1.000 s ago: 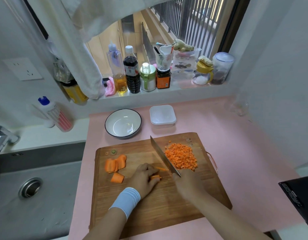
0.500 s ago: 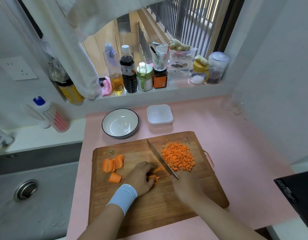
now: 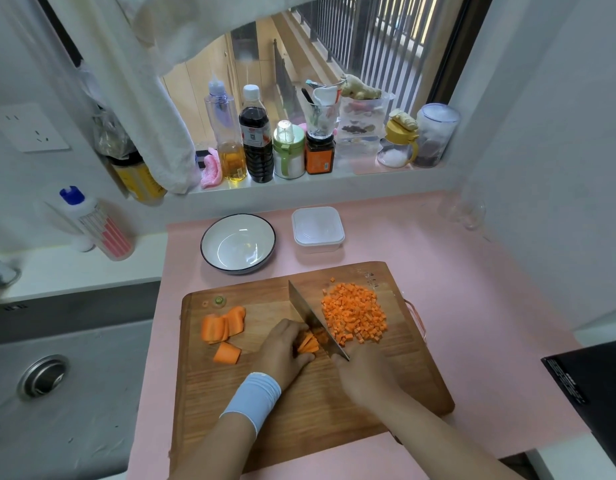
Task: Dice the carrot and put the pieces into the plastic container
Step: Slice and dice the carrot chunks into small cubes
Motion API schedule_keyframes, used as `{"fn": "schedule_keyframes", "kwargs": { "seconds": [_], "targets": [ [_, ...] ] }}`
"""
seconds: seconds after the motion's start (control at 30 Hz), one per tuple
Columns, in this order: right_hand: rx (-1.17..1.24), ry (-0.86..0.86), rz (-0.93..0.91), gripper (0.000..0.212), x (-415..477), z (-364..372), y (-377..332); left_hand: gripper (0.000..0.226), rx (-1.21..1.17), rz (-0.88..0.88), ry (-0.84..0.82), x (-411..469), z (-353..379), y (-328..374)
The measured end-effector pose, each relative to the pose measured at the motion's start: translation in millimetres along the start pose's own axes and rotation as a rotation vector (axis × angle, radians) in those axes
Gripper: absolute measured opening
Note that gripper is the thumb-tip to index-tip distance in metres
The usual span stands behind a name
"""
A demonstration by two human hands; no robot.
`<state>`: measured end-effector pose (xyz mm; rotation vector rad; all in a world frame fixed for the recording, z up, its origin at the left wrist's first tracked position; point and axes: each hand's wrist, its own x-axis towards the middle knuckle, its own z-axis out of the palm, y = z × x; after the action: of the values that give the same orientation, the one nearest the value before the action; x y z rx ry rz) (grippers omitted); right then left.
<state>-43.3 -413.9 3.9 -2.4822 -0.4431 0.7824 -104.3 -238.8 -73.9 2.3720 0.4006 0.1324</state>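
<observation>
Dicing step, roughly midway by judgement. Fanned bundle of carrot strips (image 3: 308, 342) lying flat at the middle of the cutting board (image 3: 299, 410), clamped between the curled fingers and thumb of the left grip (image 3: 282, 348). At the strips' right end, the knife (image 3: 311, 311), blade angled toward the board's far edge and handle hidden inside the right grip (image 3: 365, 375), which is closed around it. Just right of the blade, on the board's far right part, the diced pile (image 3: 355, 317). On the board's left part, apart from the strips, the uncut carrot chunks (image 3: 223, 329). Just beyond the board's far edge, on the pink bench (image 3: 473, 306), the plastic container (image 3: 318, 230) with no carrot inside, and left of it a white bowl (image 3: 238, 244). Next move, by judgement: crosswise cuts through the strips, with fingertips tucked back from the blade. Chunks and transfer to the container not yet begun.
</observation>
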Motion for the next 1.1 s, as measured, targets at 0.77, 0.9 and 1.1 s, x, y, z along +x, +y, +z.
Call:
{"fn": "schedule_keyframes", "kwargs": {
  "seconds": [0.77,0.9,1.1],
  "targets": [
    [-0.058,-0.046,-0.028,0.032,5,-18,5,0.029,0.083,0.134,0.021,2,-6,-10],
    [-0.090,0.015,-0.031,0.027,-2,-13,3,0.039,0.123,0.146,-0.034,-4,1,-9],
    [-0.006,-0.011,-0.008,0.023,-4,-8,4,0.019,0.087,0.010,0.142,-6,20,3]
  ]
}}
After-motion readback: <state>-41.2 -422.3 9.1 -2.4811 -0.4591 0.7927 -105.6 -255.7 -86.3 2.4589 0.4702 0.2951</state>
